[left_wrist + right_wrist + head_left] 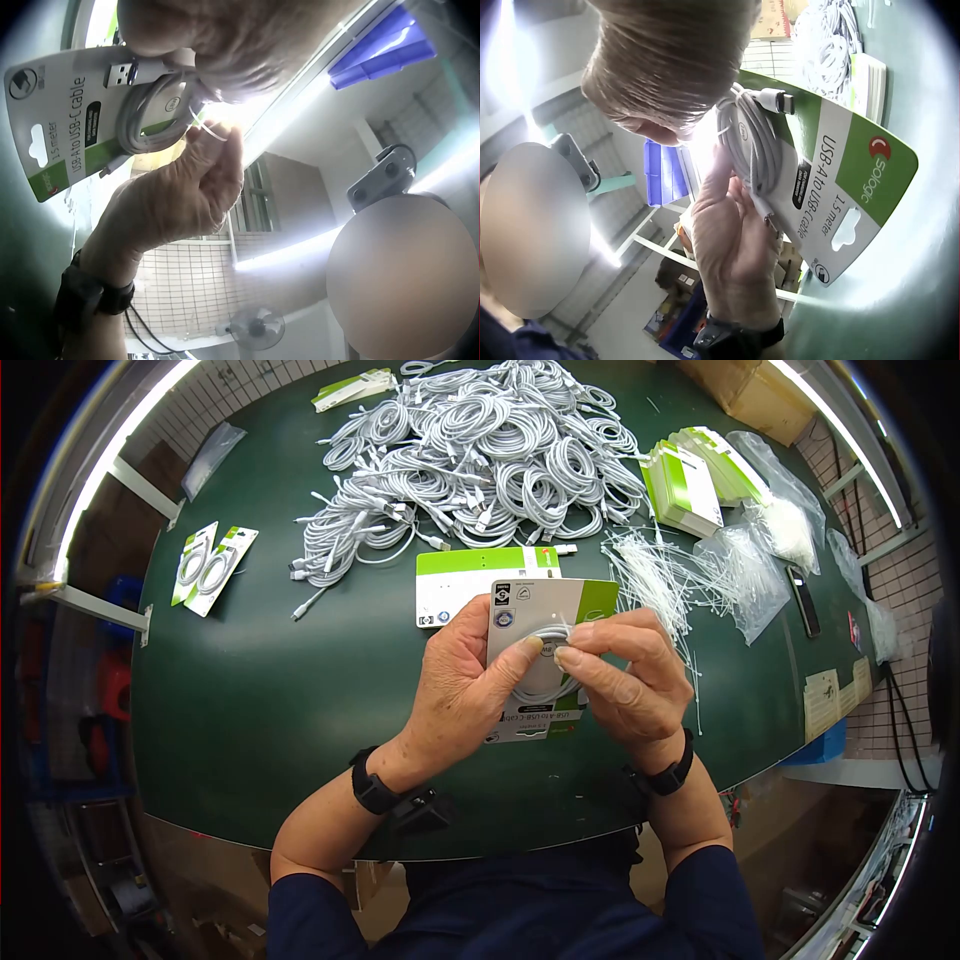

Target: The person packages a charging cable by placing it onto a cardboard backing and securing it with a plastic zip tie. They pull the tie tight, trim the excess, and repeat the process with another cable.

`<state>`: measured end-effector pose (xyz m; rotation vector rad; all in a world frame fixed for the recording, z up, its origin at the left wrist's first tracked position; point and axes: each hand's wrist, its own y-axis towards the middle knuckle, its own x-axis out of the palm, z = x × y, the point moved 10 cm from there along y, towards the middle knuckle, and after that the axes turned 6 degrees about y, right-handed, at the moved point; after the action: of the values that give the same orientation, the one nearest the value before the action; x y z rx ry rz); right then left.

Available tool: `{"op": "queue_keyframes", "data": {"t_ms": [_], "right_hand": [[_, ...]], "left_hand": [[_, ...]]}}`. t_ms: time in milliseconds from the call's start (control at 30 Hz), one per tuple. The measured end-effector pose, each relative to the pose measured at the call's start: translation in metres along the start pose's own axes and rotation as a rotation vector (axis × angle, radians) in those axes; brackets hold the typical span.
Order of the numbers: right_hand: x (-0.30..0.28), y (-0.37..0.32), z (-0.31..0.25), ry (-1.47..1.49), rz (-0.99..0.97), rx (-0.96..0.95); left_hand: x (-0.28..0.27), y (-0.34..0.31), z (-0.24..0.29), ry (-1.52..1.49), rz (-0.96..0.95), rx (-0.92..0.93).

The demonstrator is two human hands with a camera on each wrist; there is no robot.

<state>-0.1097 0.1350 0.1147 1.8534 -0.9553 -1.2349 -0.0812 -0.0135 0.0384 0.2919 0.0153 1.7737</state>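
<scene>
My left hand (465, 670) grips a white and green cardboard package card (512, 622) upright near the table's middle, thumb over its face. Against the card lies a coiled white USB-A to USB-C cable (761, 154), both plugs showing beside the printed text in the right wrist view. At the coil, my right hand (640, 675) pinches a thin white cable tie (212, 130) between thumb and fingertips. The tie passes through the card around the coil's strands. Behind the held card, another white and green card (450, 592) lies flat on the table.
A large heap of coiled white cables (490, 450) covers the back. Stacked cards (685, 490), loose cable ties (650, 585), plastic bags (745, 585) and a phone (803, 602) lie at the right. Carded cables (220, 572) lie at the left of the green table (270, 700).
</scene>
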Motion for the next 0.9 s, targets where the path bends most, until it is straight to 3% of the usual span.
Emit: {"op": "queue_keyframes", "data": {"t_ms": [900], "right_hand": [[-0.0001, 0.0001, 0.0034, 0.011, 0.053, 0.027]], "left_hand": [[-0.001, 0.0004, -0.0007, -0.006, -0.001, -0.004]]}}
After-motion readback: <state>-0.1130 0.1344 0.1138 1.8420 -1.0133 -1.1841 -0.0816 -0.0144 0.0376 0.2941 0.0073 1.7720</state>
